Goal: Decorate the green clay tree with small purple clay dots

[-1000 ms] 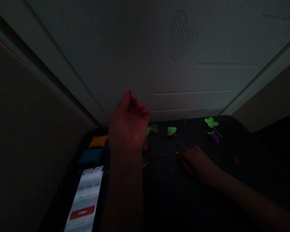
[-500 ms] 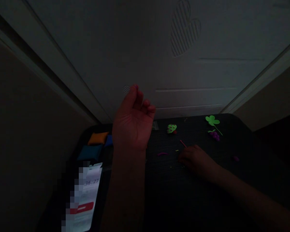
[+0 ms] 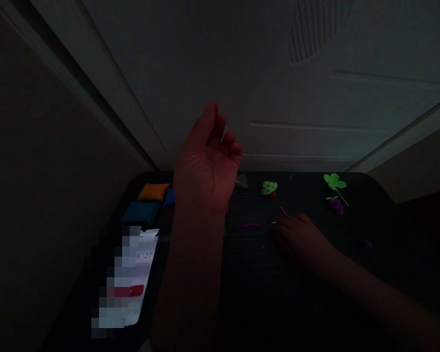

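While my left hand (image 3: 211,168) pinches a tiny purple bit (image 3: 215,105), partly hidden, I can't tell my right hand's (image 3: 301,238) grip below.

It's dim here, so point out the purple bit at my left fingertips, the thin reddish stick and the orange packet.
Purple bit (image 3: 215,105), head view: its visible part.
Thin reddish stick (image 3: 284,212), head view: its exposed shaft.
Orange packet (image 3: 154,191), head view: its upper face.
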